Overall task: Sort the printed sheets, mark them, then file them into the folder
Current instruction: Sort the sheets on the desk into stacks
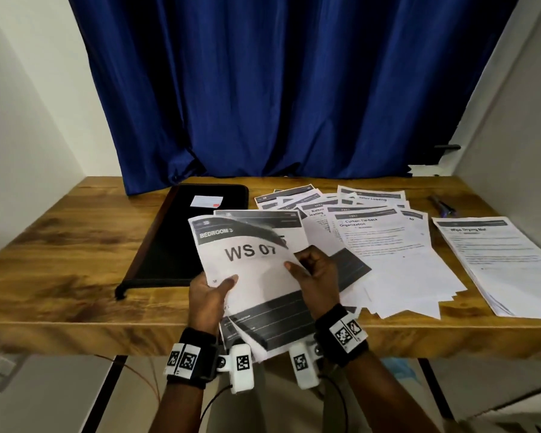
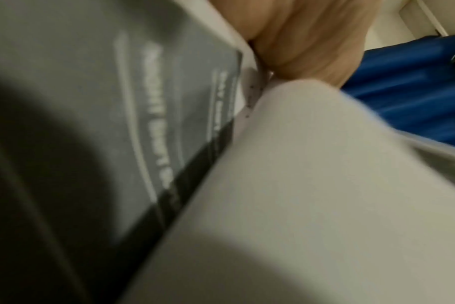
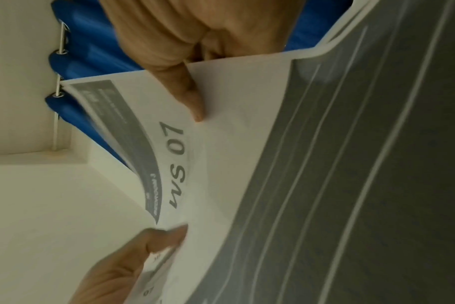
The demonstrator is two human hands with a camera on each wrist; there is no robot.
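Both hands grasp the curling WS 07 sheet (image 1: 250,260).
Left hand (image 1: 208,295) pinches at 7 o'clock, right hand (image 1: 317,273) at 3; loose sheets beneath could slip and mix.

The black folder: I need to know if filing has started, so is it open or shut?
Shut. The black folder lies flat on the table, cover down; no sheets show inside.

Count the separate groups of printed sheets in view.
3: a held bundle gripped by the left hand and right hand; a fanned spread mid-table; a neat stack at far right. Sheets underneath may be hidden.
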